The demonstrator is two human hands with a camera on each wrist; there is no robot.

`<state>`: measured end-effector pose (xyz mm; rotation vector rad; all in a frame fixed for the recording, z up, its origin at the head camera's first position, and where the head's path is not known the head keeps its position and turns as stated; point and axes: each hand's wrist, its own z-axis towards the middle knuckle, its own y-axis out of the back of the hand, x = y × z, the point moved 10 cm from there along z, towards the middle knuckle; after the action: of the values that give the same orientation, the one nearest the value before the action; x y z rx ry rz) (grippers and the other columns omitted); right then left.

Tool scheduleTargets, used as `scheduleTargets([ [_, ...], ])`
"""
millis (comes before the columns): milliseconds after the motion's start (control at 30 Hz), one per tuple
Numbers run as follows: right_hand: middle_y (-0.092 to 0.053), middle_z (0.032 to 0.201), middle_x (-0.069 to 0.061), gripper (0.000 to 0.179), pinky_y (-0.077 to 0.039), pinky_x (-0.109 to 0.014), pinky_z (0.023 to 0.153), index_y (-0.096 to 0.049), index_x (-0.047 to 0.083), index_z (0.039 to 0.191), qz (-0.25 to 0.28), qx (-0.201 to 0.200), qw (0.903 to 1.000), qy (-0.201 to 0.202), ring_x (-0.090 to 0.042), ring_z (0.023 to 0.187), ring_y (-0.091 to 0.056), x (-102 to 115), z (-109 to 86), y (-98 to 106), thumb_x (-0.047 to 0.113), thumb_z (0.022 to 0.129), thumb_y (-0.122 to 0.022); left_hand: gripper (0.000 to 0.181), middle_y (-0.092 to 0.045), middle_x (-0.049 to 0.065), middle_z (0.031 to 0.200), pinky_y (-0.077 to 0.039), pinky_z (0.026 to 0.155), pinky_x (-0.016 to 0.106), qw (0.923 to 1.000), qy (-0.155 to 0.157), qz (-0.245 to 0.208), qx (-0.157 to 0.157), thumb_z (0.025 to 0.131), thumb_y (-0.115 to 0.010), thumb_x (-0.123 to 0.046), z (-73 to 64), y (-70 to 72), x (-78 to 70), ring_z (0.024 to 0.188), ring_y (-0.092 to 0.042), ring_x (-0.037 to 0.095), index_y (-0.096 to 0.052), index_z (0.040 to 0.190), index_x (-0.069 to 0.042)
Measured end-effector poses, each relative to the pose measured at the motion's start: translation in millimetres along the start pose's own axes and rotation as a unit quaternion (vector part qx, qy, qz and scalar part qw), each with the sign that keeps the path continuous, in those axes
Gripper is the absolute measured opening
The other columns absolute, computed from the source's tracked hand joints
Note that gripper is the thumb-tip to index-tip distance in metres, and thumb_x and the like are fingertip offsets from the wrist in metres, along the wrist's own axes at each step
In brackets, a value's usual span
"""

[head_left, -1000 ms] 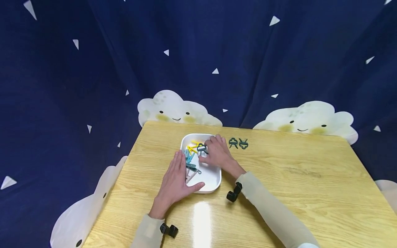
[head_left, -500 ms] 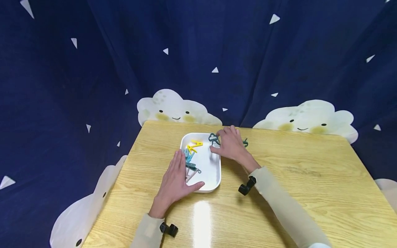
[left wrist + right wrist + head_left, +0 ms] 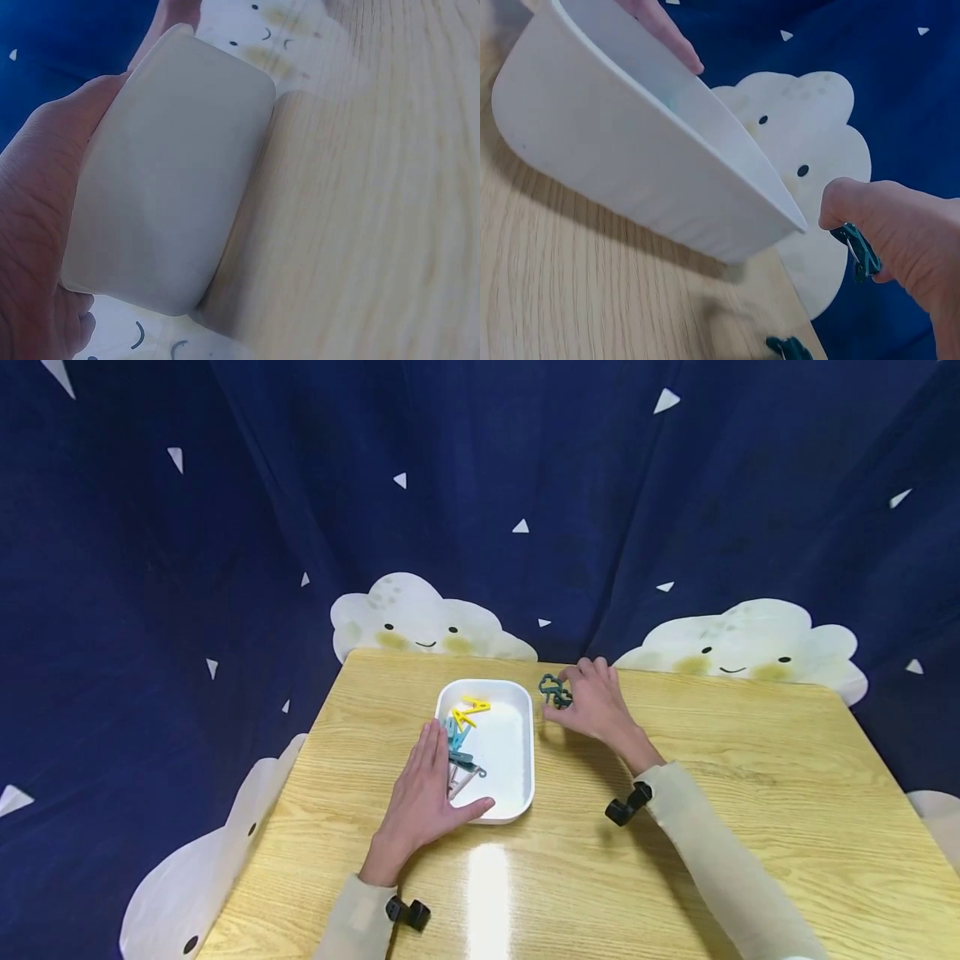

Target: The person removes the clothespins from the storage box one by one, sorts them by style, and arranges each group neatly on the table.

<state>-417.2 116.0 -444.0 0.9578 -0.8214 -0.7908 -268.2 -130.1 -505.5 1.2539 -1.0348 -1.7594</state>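
Note:
My right hand (image 3: 596, 703) is just right of the white bin (image 3: 533, 760), pinching a dark green cloud-shaped clip (image 3: 549, 683) between thumb and fingers. In the right wrist view this clip (image 3: 859, 251) hangs above the tabletop. A second dark green clip (image 3: 787, 347) lies on the table below it; the hand hides whatever lies under the palm. With straight fingers along the bin's left rim and thumb spread over its near side, my left hand (image 3: 423, 789) rests on the bin. Inside are yellow clips (image 3: 475, 705), light blue clips (image 3: 460, 737), a teal clip (image 3: 461, 759) and pale clips (image 3: 461, 783).
The wooden table (image 3: 720, 827) extends far to the right of the bin. A dark blue curtain (image 3: 465, 485) with white triangles and smiling clouds hangs behind its far edge and along the left side.
My right hand has carried the dark green clip from inside the bin, over its right rim, to above the table on the right. The left hand has stayed in place.

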Motion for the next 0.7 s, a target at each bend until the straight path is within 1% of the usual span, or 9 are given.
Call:
scheduleTargets([
  [167,-0.059,0.099,-0.014,0.068,-0.034,-0.047,0.079,-0.071,0.001,0.112,-0.001,0.004,1.0,-0.008,-0.035,0.095,-0.042,-16.2,-5.9,-1.7,0.059,0.077,-0.077,0.136,-0.006,0.017,0.175,-0.014,0.13,0.042,1.0,-0.001,0.0,0.0,0.078,-0.05,-0.095,0.1,-0.1,-0.1,0.162,0.001,0.024,-0.011,0.166,0.002],
  [333,-0.06,0.101,-0.016,0.067,-0.035,-0.05,0.082,-0.071,0.0,0.111,0.001,0.005,0.9999,-0.011,-0.037,0.097,-0.044,-32.4,-11.4,-4.0,0.056,0.075,-0.079,0.136,-0.003,0.015,0.176,-0.013,0.131,0.041,1.0,0.0,-0.001,0.001,0.078,-0.049,-0.096,-0.2,-0.6,0.5,0.162,0.001,0.024,-0.01,0.166,0.0],
  [500,-0.062,0.105,-0.018,0.065,-0.035,-0.052,0.084,-0.072,0.0,0.11,0.007,0.007,0.9998,-0.014,-0.039,0.099,-0.046,-48.7,-16.2,-6.7,0.054,0.076,-0.08,0.136,-0.005,0.017,0.175,-0.014,0.13,0.042,1.0,0.0,-0.003,-0.003,0.078,-0.048,-0.096,-0.5,-0.3,0.6,0.162,0.001,0.024,-0.011,0.166,0.001],
  [700,-0.061,0.102,-0.017,0.062,-0.035,-0.053,0.084,-0.073,-0.001,0.11,0.01,0.002,0.9997,-0.021,-0.04,0.1,-0.046,-69.2,-22.4,-9.0,0.05,0.076,-0.084,0.136,-0.003,0.015,0.176,-0.015,0.13,0.042,1.0,-0.001,-0.005,-0.005,0.078,-0.049,-0.095,-0.4,-0.1,0.6,0.162,0.0,0.025,-0.012,0.166,0.001],
])
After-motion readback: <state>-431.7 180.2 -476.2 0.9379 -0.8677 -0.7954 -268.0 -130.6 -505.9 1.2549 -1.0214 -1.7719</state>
